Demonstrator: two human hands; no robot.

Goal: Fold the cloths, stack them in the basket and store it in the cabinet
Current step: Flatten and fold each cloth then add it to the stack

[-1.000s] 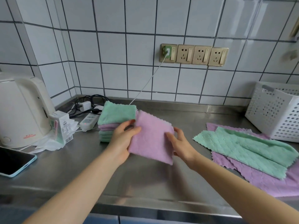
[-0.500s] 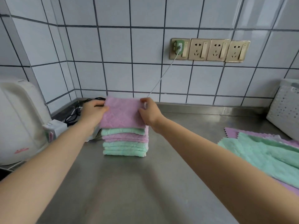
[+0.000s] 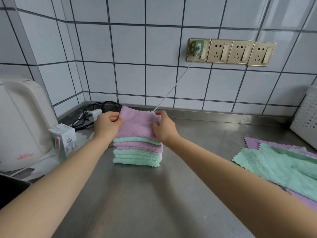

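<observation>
The left hand (image 3: pixel 107 125) pinches the left edge of the folded pink cloth (image 3: pixel 137 123) between thumb and curled fingers. The right hand (image 3: pixel 164 127) pinches the right edge of the same cloth, thumb at the far corner and fingers curled over the near part of that edge. The pink cloth lies on top of the stack of folded cloths (image 3: pixel 138 152), which alternates green and pink layers and stands on the steel counter (image 3: pixel 154 194) near the far wall. Unfolded green and pink cloths (image 3: pixel 277 166) lie flat at the right, well apart from the stack. The white perforated basket (image 3: pixel 304 117) stands at the far right edge. A white kettle (image 3: pixel 22 124) and a small carton (image 3: pixel 64 140) stand at the left. A white cable (image 3: pixel 173 86) runs from the wall sockets (image 3: pixel 230 52) down behind the stack.
</observation>
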